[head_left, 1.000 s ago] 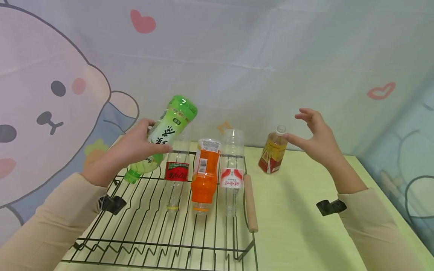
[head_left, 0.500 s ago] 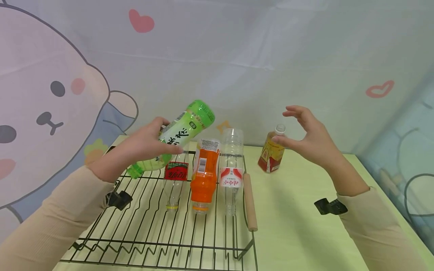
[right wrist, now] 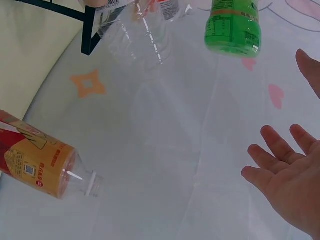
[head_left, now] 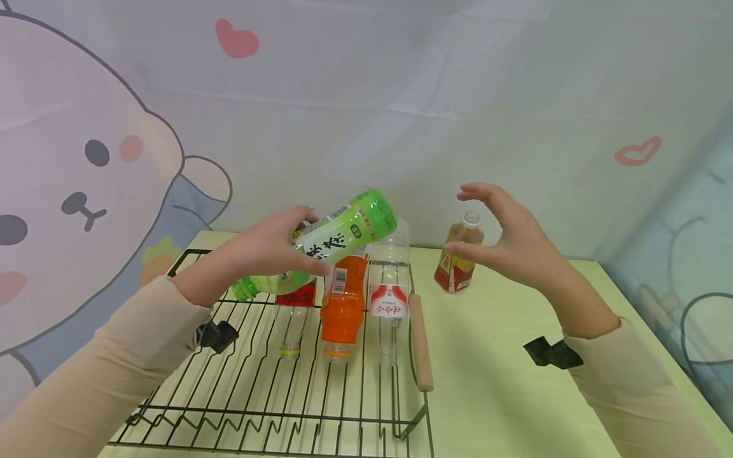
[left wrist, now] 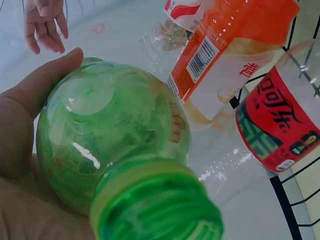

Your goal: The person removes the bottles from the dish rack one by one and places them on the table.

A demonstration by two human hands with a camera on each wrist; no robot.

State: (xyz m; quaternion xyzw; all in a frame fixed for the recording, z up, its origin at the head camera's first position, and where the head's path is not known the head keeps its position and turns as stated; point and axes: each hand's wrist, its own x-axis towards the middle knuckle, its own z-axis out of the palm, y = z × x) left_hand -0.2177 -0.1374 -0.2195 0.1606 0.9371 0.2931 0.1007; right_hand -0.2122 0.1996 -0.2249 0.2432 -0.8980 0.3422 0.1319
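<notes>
My left hand [head_left: 275,248] grips a green plastic bottle [head_left: 338,238] round its middle, tilted above the rack. Its base points up and right, its open green neck [left wrist: 160,210] down and left. My right hand [head_left: 504,238] is raised with fingers spread and thumb apart, holding nothing. In the head view it overlaps a bottle with a yellow and red label [head_left: 458,264], which stands on the table. Under the green bottle lie a clear bottle with a red label [left wrist: 280,120], an orange-wrapped bottle [head_left: 345,312] and a clear bottle with a red and white label [head_left: 389,300], necks toward me.
The black wire rack [head_left: 258,416] covers the left of the pale green table [head_left: 492,394]. A wooden handle [head_left: 421,343] runs along the rack's right side. Behind the table hangs a printed cloth [head_left: 355,127] with a cartoon bear and hearts.
The left hand has carried the green bottle right and tipped it closer to level, over the bottles on the rack. The right hand has moved left, in front of the yellow and red bottle.
</notes>
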